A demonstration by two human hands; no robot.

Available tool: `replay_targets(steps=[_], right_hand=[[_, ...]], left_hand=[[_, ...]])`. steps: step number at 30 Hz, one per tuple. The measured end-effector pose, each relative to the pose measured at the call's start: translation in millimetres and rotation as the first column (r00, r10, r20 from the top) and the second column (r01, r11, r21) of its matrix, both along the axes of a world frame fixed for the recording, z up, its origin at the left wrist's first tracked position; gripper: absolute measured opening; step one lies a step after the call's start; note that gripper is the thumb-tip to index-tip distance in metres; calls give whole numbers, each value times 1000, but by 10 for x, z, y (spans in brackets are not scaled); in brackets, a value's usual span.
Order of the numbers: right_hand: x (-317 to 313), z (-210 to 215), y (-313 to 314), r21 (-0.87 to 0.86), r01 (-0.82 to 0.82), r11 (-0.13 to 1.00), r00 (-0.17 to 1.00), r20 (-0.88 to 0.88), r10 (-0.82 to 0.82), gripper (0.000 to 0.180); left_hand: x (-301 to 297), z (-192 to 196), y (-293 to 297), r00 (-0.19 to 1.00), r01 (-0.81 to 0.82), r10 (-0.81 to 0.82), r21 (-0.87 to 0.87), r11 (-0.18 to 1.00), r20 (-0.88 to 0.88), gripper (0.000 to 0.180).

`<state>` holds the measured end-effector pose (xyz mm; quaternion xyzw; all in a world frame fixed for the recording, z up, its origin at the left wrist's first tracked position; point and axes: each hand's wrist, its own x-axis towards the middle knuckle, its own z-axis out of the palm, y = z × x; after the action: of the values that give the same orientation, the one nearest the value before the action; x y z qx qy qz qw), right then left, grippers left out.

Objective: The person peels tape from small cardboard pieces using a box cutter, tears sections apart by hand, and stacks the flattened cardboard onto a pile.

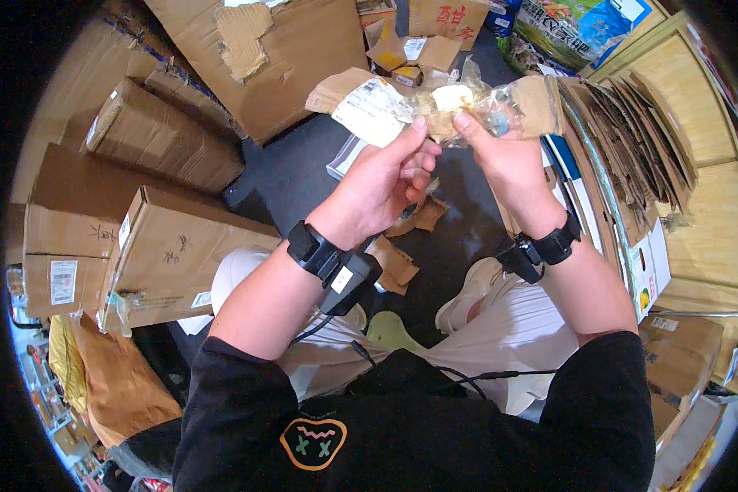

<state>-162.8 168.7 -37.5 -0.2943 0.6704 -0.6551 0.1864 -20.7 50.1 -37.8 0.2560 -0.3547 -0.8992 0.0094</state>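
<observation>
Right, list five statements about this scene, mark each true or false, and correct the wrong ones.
1. The left hand and right hand both hold the packaging. True.
2. The white label lies loose on the floor. False: it is on the packaging, on the left-hand side.
3. Cardboard scraps lie on the floor. True.
4. Only the right wrist wears a black strap. False: both wrists do, the left one's strap included.
5. The stack of cardboard sheets stands to the left of the hands. False: it stands to their right.
</observation>
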Motion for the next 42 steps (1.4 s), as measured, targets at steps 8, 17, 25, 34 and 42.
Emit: replay_targets(steps=[8, 17, 25, 34, 42], right_hand=[[4, 19, 25, -102, -246, 964, 911, 315, 266, 26], [26, 22, -57, -145, -157, 977, 874, 441, 206, 14], [-149, 52, -23, -163, -112, 980, 795, 577, 187, 9], [66, 128, 3, -35, -116, 993, 944, 307, 121, 18], [-1, 89, -26, 80, -28, 996, 996, 90, 21, 25]], left_hand=[[35, -106, -108, 982, -53, 62, 52, 997, -176, 22], [19, -67, -7, 966, -217, 208, -49, 975, -154, 23], [49, -166, -91, 950, -237, 219, -56, 970, -221, 16], [23, -77, -32, 998, -53, 55, -474, 879, -9, 23], [36, 141, 7, 992, 55, -121, -714, 698, -42, 18]])
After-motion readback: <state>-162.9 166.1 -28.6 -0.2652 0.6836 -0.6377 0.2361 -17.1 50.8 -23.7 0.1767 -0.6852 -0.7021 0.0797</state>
